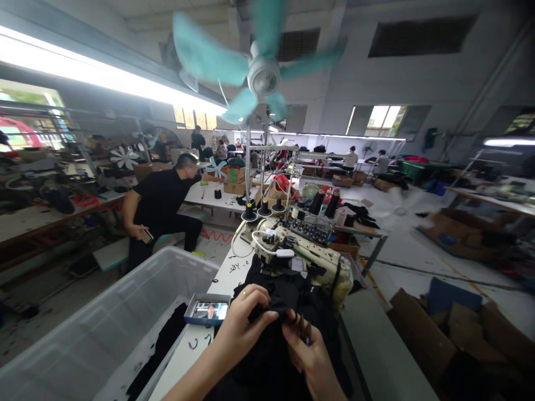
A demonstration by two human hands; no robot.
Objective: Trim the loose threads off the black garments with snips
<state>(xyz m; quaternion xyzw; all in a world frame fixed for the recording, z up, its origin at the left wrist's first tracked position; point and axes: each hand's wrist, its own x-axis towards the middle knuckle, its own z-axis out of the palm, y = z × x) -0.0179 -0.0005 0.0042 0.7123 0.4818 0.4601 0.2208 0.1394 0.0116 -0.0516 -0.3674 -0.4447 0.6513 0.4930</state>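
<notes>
Black fabric is bunched over the front of the sewing machine and spills toward me. My left hand pinches a fold of it between thumb and fingers, with a ring on one finger. Just to its right, my right hand is closed around a small metal tool with a touch of blue, which looks like thread snips. Its fingertips also meet the fabric beside the left thumb. Part of the tool is hidden by the fingers.
A phone in a box lies on the white table left of my hands. A large plastic bin with dark cloth stands further left. Thread cones rise behind the machine. A seated person is at left; a fan spins overhead. Cardboard boxes lie right.
</notes>
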